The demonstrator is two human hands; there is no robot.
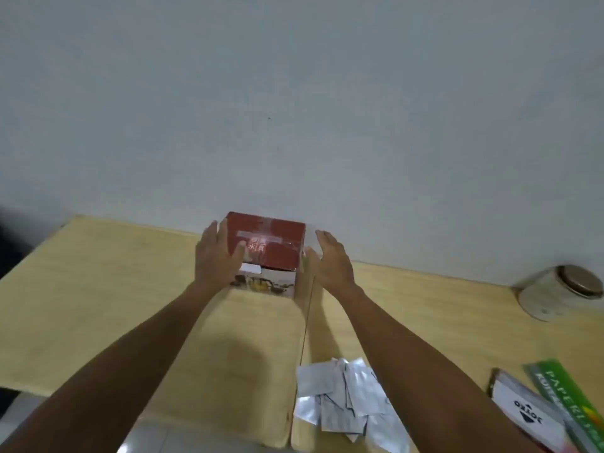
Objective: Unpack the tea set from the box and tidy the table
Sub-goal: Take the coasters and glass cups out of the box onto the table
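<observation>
A closed red tea set box (274, 238) stands on the pale wooden table (98, 289), close to the grey wall. Clear tape runs across its lid, and its white front face shows a picture of teaware. My left hand (215, 256) lies against the box's left side with the thumb over the top edge. My right hand (330, 259) is just beside the box's right side with its fingers spread; only the thumb is near the corner. Both forearms stretch out over the table.
A heap of silver foil sachets (346, 397) lies near the table's front edge on the right. A round cream jar with a brown lid (555, 292) sits at the far right. A green paper pack (565, 397) and a white-labelled packet (526, 413) lie at the lower right.
</observation>
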